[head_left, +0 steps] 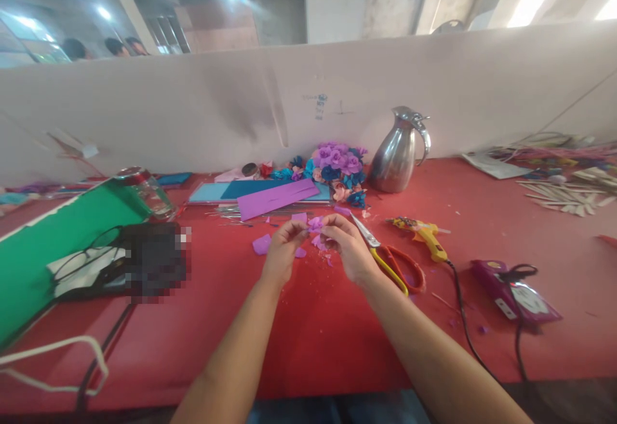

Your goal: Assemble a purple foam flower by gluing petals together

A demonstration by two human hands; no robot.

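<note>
Two bare forearms reach forward from the bottom edge, seen from the wearer's own viewpoint; the left forearm (241,340) slants up and inward from the lower left, the right forearm (424,340) from the lower right, so that they converge near the centre. The left hand (282,247) and right hand (351,247) face each other just apart, at about the same height; on each, thumb and forefinger are brought together in a fine pinch, tips pointing inward; the backs of both hands are partly visible.
</note>
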